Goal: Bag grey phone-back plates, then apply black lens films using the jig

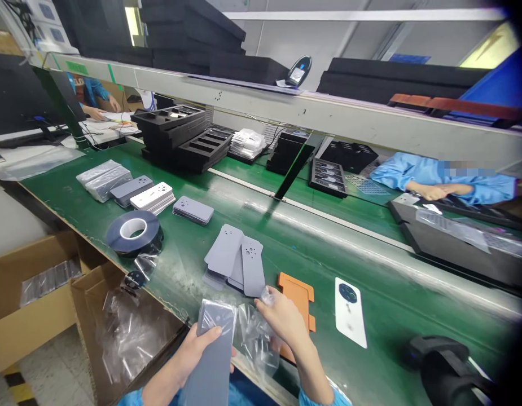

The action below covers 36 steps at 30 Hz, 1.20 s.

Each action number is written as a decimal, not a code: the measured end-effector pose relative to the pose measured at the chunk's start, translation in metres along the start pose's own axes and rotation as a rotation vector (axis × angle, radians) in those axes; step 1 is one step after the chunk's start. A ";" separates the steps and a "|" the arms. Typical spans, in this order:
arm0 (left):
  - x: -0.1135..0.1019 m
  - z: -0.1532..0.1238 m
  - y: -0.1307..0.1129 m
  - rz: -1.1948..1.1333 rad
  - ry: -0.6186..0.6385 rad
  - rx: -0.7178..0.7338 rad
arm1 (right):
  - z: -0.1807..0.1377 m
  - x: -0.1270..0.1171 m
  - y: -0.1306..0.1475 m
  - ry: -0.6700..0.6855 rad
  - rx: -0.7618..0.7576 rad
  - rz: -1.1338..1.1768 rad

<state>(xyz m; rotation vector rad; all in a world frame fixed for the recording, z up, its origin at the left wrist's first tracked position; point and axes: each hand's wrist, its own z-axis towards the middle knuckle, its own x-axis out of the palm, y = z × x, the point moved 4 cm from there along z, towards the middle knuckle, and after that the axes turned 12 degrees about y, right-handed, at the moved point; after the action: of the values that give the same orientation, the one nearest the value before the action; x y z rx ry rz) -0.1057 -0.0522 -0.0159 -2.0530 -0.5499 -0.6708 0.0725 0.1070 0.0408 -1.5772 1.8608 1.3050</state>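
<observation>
My left hand [197, 352] is closed round a grey phone back cover [212, 349] held near the table's front edge. Beside it, my right hand [281, 318] pinches a clear plastic bag [254, 332] that hangs between the two hands. Just beyond lie several loose grey covers [237, 259] fanned on the green mat. An orange jig plate [298, 296] sits partly under my right hand, and a white cover [350, 311] with a dark camera ring lies to its right.
A roll of dark tape [134, 230] and stacks of grey and white covers [153, 196] lie at left. Black foam trays [180, 135] stand behind. Cardboard boxes [117, 327] with plastic bags sit below. A blue-sleeved person [434, 180] works opposite. A black scanner [447, 369] lies at right.
</observation>
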 end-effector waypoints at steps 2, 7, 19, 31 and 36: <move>0.000 0.001 0.001 -0.001 0.013 -0.010 | -0.004 0.002 0.006 -0.019 0.021 -0.026; 0.002 0.004 0.002 0.003 -0.013 -0.026 | -0.003 0.005 0.017 -0.083 -0.018 -0.039; 0.006 -0.001 -0.008 0.038 0.066 0.003 | -0.009 0.005 0.020 -0.089 -0.166 0.145; 0.024 -0.009 -0.009 0.200 0.248 -0.099 | -0.066 0.012 0.031 0.231 -0.447 0.480; 0.026 -0.010 -0.009 0.254 0.272 -0.099 | -0.067 0.020 0.025 0.315 -0.441 0.536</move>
<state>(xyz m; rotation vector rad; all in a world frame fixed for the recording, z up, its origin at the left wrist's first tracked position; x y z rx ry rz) -0.0941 -0.0525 0.0105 -2.0342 -0.0988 -0.8187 0.0617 0.0394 0.0692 -1.6208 2.4354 1.8917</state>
